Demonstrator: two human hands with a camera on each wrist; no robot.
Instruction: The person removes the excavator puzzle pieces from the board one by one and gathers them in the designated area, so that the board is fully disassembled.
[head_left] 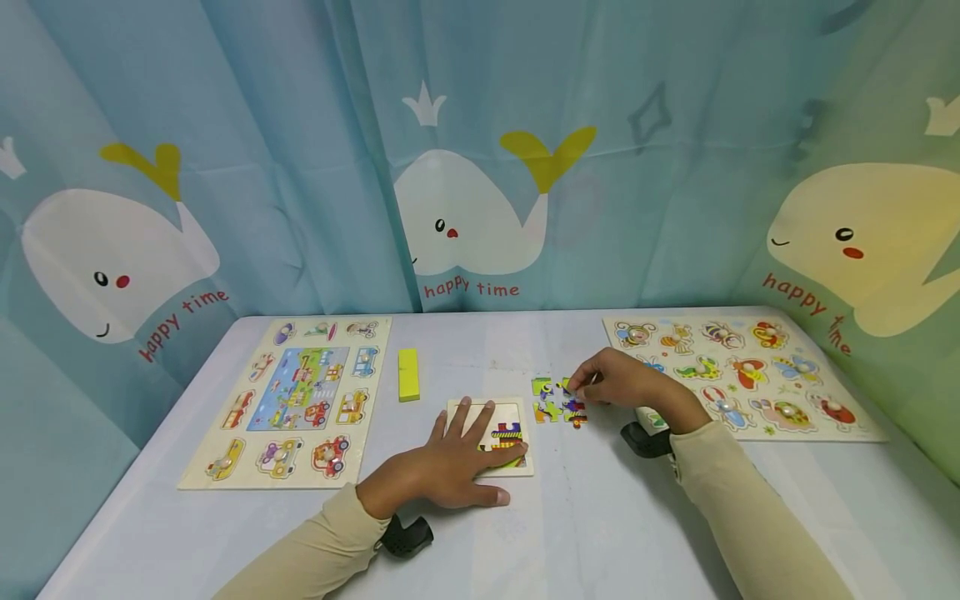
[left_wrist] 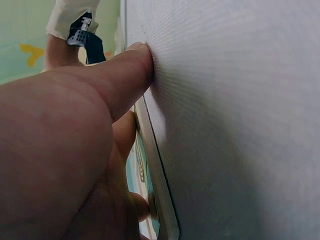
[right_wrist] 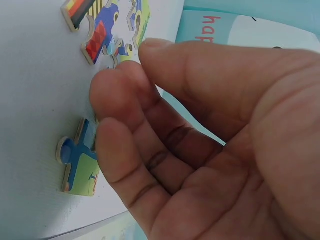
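Observation:
My left hand [head_left: 457, 467] lies with fingers spread straight over a small wooden puzzle tray [head_left: 528, 425]. Several joined, colourful jigsaw pieces [head_left: 507, 432] show in the tray beside the fingers. The left thumb [left_wrist: 132, 65] rests on the table just off the tray's edge [left_wrist: 159, 175]. To the right lies a cluster of loose jigsaw pieces [head_left: 551, 410]. My right hand [head_left: 618, 379] is at this cluster's right side, fingers bent toward the thumb, fingertips right at the pieces. Whether they pinch one I cannot tell. A blue-green jigsaw piece [right_wrist: 82, 167] lies partly behind the right fingers.
A large wooden vehicle puzzle board [head_left: 206, 417] lies at the left, and an insect puzzle board [head_left: 832, 433] at the back right, partly behind the right wrist. A yellow block [head_left: 408, 375] sits behind the tray. Blue whale-print curtains [head_left: 315, 167] close off the table's far side.

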